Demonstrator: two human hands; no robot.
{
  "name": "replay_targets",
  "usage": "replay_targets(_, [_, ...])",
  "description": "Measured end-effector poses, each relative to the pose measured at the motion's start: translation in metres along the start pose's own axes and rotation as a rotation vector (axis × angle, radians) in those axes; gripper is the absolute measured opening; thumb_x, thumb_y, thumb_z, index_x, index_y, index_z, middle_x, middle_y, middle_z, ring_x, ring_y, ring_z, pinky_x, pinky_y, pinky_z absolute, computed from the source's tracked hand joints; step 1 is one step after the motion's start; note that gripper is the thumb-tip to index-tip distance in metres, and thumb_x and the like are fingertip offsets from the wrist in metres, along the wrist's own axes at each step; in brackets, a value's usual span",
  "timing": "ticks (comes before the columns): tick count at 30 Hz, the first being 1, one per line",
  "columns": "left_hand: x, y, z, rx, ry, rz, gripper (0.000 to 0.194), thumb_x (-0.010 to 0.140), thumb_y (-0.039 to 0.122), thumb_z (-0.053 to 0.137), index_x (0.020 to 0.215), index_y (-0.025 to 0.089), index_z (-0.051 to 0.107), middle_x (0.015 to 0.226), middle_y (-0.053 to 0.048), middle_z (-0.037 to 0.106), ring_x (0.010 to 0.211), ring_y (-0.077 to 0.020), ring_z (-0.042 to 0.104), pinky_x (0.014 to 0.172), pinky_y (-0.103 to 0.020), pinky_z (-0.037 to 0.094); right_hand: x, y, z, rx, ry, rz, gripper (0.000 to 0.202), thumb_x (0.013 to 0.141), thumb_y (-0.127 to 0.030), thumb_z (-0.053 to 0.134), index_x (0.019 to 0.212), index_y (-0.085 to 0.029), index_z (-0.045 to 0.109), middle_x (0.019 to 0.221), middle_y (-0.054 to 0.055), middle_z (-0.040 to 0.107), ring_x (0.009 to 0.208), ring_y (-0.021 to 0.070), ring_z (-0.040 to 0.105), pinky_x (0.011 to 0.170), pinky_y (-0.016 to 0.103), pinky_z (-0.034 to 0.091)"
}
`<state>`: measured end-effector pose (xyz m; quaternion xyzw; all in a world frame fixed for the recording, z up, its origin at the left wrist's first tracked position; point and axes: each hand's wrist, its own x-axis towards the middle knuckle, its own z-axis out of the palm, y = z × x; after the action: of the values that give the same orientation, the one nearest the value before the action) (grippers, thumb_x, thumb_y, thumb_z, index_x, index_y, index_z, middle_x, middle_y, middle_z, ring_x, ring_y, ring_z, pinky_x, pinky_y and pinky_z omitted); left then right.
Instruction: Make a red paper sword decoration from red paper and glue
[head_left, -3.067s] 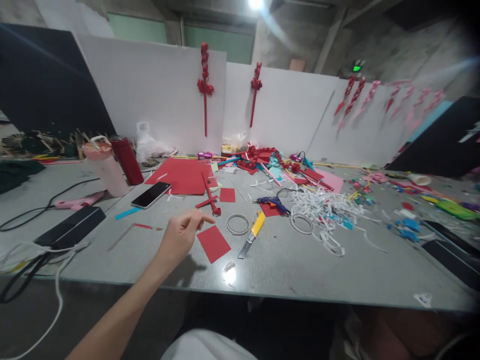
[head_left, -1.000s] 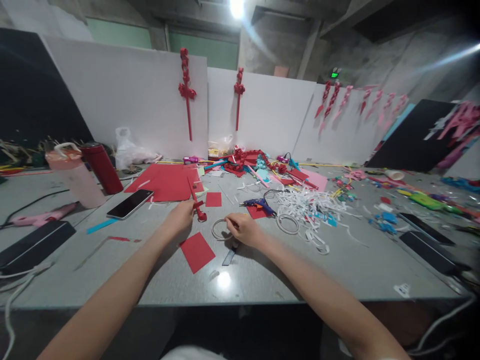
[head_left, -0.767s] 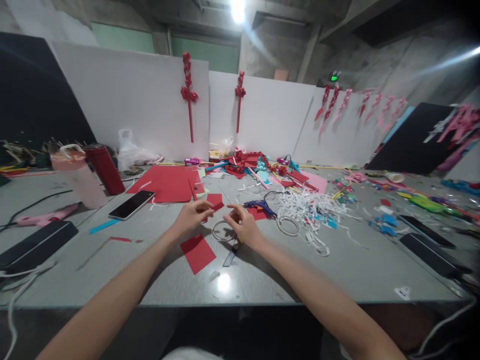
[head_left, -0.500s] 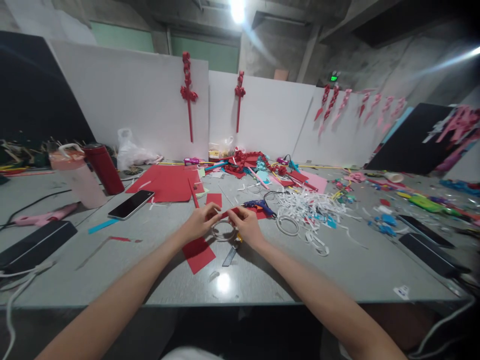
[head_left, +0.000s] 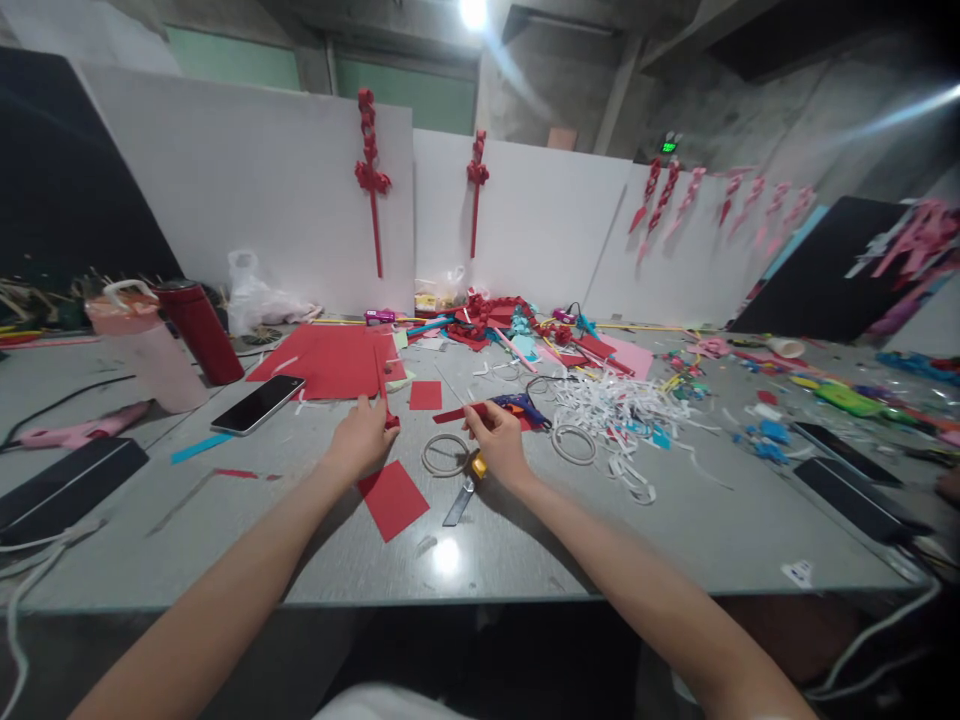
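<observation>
My right hand (head_left: 496, 440) pinches a narrow red paper strip (head_left: 454, 413), which points left from the fingertips. To the left, my left hand (head_left: 361, 436) has its fingers closed on a thin red stick (head_left: 381, 380) that stands up from them, slanted. Between and below the hands lie a pale ring (head_left: 444, 455) and a cutter (head_left: 466, 493) with a yellow part. A red paper piece (head_left: 394, 500) rests just below my left hand, and a small red square (head_left: 426, 395) sits above the ring. Behind my right hand is a blue glue gun (head_left: 525, 408), partly hidden.
A phone (head_left: 259, 404), a pink bottle (head_left: 150, 350) and a red flask (head_left: 201, 335) are at left. White paper shreds (head_left: 611, 405) and a second ring (head_left: 574, 444) lie right of my right hand. A large red sheet (head_left: 322, 362) lies farther back.
My hands have moved apart. My left hand has let go of the strip, moved left and closed on the red stick. The strip stays in my right hand. The view has shifted slightly.
</observation>
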<state>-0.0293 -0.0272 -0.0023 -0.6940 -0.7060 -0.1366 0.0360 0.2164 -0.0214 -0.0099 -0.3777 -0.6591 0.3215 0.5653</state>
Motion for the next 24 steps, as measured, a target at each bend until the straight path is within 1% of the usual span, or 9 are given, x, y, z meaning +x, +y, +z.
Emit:
replay_targets(2, [0.001, -0.004, 0.001, 0.000, -0.077, -0.001, 0.035, 0.096, 0.043, 0.055, 0.118, 0.017, 0.060, 0.108, -0.017, 0.065, 0.097, -0.0306, 0.067, 0.079, -0.036, 0.049, 0.000, 0.001, 0.000, 0.003, 0.004, 0.007, 0.033, 0.095, -0.050, 0.060, 0.084, -0.020, 0.066, 0.073, 0.003, 0.069, 0.061, 0.0154, 0.060, 0.059, 0.027, 0.047])
replay_targets(3, [0.002, -0.006, 0.003, -0.011, -0.087, 0.010, 0.032, 0.096, 0.042, 0.054, 0.116, 0.018, 0.060, 0.105, -0.017, 0.067, 0.094, -0.0300, 0.067, 0.077, -0.035, 0.048, 0.000, 0.001, 0.000, 0.008, 0.003, 0.009, 0.033, 0.095, -0.050, 0.060, 0.084, -0.020, 0.067, 0.073, 0.003, 0.069, 0.061, 0.0155, 0.060, 0.059, 0.027, 0.047])
replay_targets(5, [0.004, -0.007, 0.006, -0.031, -0.057, 0.025, 0.030, 0.096, 0.040, 0.054, 0.116, 0.018, 0.059, 0.104, -0.017, 0.068, 0.093, -0.0295, 0.068, 0.075, -0.033, 0.047, 0.000, 0.002, 0.000, 0.020, 0.003, 0.014, 0.034, 0.095, -0.051, 0.060, 0.085, -0.020, 0.067, 0.074, 0.003, 0.070, 0.061, 0.0156, 0.061, 0.060, 0.027, 0.048])
replay_targets(8, [0.006, -0.006, 0.010, -0.051, 0.007, 0.052, 0.033, 0.095, 0.034, 0.055, 0.123, 0.016, 0.054, 0.107, -0.019, 0.068, 0.095, -0.0296, 0.068, 0.074, -0.033, 0.047, 0.000, 0.001, 0.001, 0.028, -0.001, 0.018, 0.034, 0.095, -0.052, 0.060, 0.084, -0.020, 0.067, 0.074, 0.004, 0.071, 0.061, 0.0157, 0.061, 0.060, 0.028, 0.048])
replay_targets(11, [0.008, -0.006, 0.015, -0.065, 0.024, 0.092, 0.033, 0.095, 0.029, 0.054, 0.125, 0.016, 0.052, 0.104, -0.018, 0.068, 0.090, -0.0276, 0.067, 0.074, -0.032, 0.046, -0.001, 0.001, 0.002, 0.030, -0.007, 0.022, 0.035, 0.095, -0.053, 0.060, 0.084, -0.020, 0.067, 0.075, 0.004, 0.071, 0.062, 0.0161, 0.062, 0.060, 0.028, 0.048])
replay_targets(14, [0.011, -0.009, 0.019, -0.055, 0.005, 0.117, 0.023, 0.096, 0.029, 0.052, 0.115, 0.018, 0.058, 0.097, -0.014, 0.066, 0.084, -0.0255, 0.066, 0.073, -0.032, 0.046, -0.001, 0.001, 0.002, 0.037, -0.008, 0.025, 0.036, 0.094, -0.054, 0.060, 0.084, -0.020, 0.067, 0.074, 0.004, 0.071, 0.061, 0.0160, 0.061, 0.059, 0.028, 0.048])
replay_targets(18, [0.012, -0.011, 0.021, -0.043, -0.001, 0.157, 0.016, 0.096, 0.028, 0.052, 0.104, 0.018, 0.061, 0.097, -0.014, 0.065, 0.086, -0.0254, 0.065, 0.074, -0.032, 0.045, -0.001, 0.002, 0.002, 0.045, -0.006, 0.017, 0.035, 0.095, -0.052, 0.060, 0.084, -0.020, 0.067, 0.073, 0.003, 0.070, 0.061, 0.0151, 0.061, 0.059, 0.028, 0.048])
replay_targets(21, [0.011, -0.010, 0.019, -0.130, 0.017, 0.163, 0.017, 0.099, 0.027, 0.048, 0.108, 0.017, 0.059, 0.096, -0.014, 0.067, 0.086, -0.0252, 0.065, 0.074, -0.031, 0.044, 0.000, 0.002, 0.002, 0.052, 0.005, 0.014, 0.034, 0.095, -0.052, 0.061, 0.084, -0.020, 0.066, 0.073, 0.002, 0.069, 0.060, 0.0145, 0.060, 0.059, 0.027, 0.048])
replay_targets(24, [0.011, -0.007, 0.017, -0.281, 0.089, 0.130, 0.021, 0.103, 0.026, 0.040, 0.117, 0.017, 0.053, 0.089, -0.013, 0.069, 0.079, -0.0240, 0.066, 0.070, -0.031, 0.042, 0.001, 0.002, 0.002, 0.084, 0.021, 0.021, 0.037, 0.096, -0.054, 0.059, 0.083, -0.020, 0.066, 0.075, 0.004, 0.071, 0.061, 0.0146, 0.061, 0.060, 0.028, 0.049])
